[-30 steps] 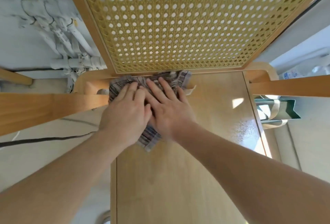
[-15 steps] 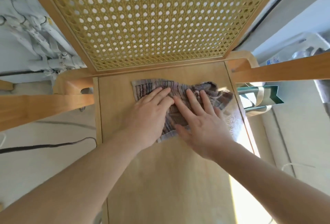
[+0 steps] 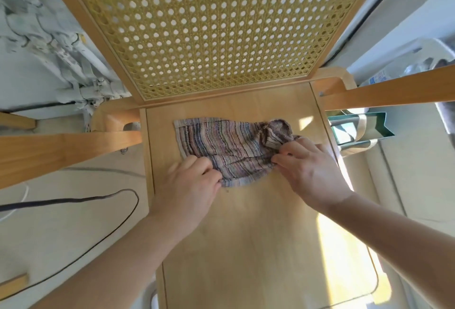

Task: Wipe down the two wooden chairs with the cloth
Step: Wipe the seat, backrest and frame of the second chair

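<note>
A striped cloth (image 3: 221, 143) lies spread on the light wooden seat (image 3: 246, 234) of a chair, close to its woven cane backrest (image 3: 209, 25). My left hand (image 3: 189, 188) pinches the cloth's near left edge with curled fingers. My right hand (image 3: 310, 168) grips the cloth's bunched right end near the seat's right edge. Only one chair is in view, with wooden armrests on the left (image 3: 61, 151) and right (image 3: 394, 89).
A green paper bag (image 3: 362, 131) stands on the floor right of the seat. A dark cable (image 3: 73, 201) runs across the pale floor on the left. White pipes (image 3: 73, 62) run along the wall behind. Sunlight falls on the seat's right side.
Both hands slid the cloth from the seat's back left corner to the right, then drew back off it. They went from pressing flat on the cloth to pinching its near edge and right end.
</note>
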Demonstrator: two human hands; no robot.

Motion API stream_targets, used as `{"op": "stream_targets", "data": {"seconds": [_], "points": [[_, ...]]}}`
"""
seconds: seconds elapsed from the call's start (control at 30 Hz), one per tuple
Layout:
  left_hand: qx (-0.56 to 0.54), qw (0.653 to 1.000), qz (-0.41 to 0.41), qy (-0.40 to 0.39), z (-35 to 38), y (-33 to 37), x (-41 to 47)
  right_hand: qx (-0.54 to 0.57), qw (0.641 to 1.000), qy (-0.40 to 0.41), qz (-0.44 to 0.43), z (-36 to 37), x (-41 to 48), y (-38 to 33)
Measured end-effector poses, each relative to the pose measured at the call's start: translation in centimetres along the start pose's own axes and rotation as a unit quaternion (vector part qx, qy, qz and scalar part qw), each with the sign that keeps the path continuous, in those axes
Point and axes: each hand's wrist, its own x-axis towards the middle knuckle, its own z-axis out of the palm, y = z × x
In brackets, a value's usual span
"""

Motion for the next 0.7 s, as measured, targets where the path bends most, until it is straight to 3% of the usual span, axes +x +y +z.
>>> {"op": "stream_targets", "data": {"seconds": [0.07, 0.13, 0.2, 0.37, 0.53, 0.6, 0.63, 0.7], "points": [[-0.091, 0.994, -0.059, 0.014, -0.8, 0.5, 0.5, 0.066, 0.996, 0.015, 0.053, -0.6, 1.2, -0.8], [-0.262, 0.951, -0.165, 0.019, -2.5, 0.5, 1.4, 0.187, 0.971, 0.011, 0.146, -2.2, 2.5, -0.9], [-0.329, 0.919, -0.209, 0.057, -4.6, 0.1, 2.7, 0.246, 0.954, -0.016, 0.17, -4.5, 4.1, -0.5], [-0.33, 0.908, -0.164, 0.199, -10.4, -0.3, 5.9, 0.172, 0.977, -0.038, 0.122, -11.9, 8.4, 0.9], [-0.439, 0.838, -0.114, 0.302, -12.3, -0.5, 5.0, 0.15, 0.976, 0.119, 0.104, -16.2, 7.2, 1.2], [-0.415, 0.858, -0.133, 0.272, -10.2, -0.8, 2.4, 0.131, 0.985, 0.093, 0.06, -14.6, 4.2, 0.1], [-0.391, 0.881, -0.144, 0.223, -8.9, -0.9, 0.7, 0.116, 0.992, 0.034, 0.04, -13.1, 2.5, -0.4], [-0.333, 0.926, -0.159, 0.076, -6.4, -0.7, -2.9, 0.076, 0.983, -0.159, 0.053, -10.4, -0.7, -1.7]]}}
